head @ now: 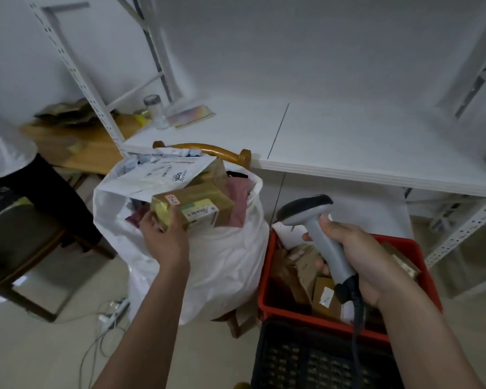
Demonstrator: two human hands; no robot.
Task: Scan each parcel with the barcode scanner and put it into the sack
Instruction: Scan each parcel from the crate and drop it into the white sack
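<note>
1. The left hand (163, 234) gripped a brown parcel (191, 209) at the mouth of the white sack (222, 262), left of the red crate (267, 290).
2. The right hand (368, 259) held the barcode scanner (317, 234) above the crate's parcels, near the white bench (348, 141).

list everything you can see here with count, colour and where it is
sack: one, white, on the floor left of the crate, mouth open, full of parcels
held parcel: one, brown box with labels, at the sack mouth
white mailer: one, atop the sack's contents
crate: one, red, on the floor at right, holding brown parcels
black crate: one, in front of the red one
barcode scanner: one, grey and black, above the red crate
shelf: one, white, behind
jar: one, clear, on the shelf's far left
left hand: grips the held parcel
right hand: grips the scanner
</note>
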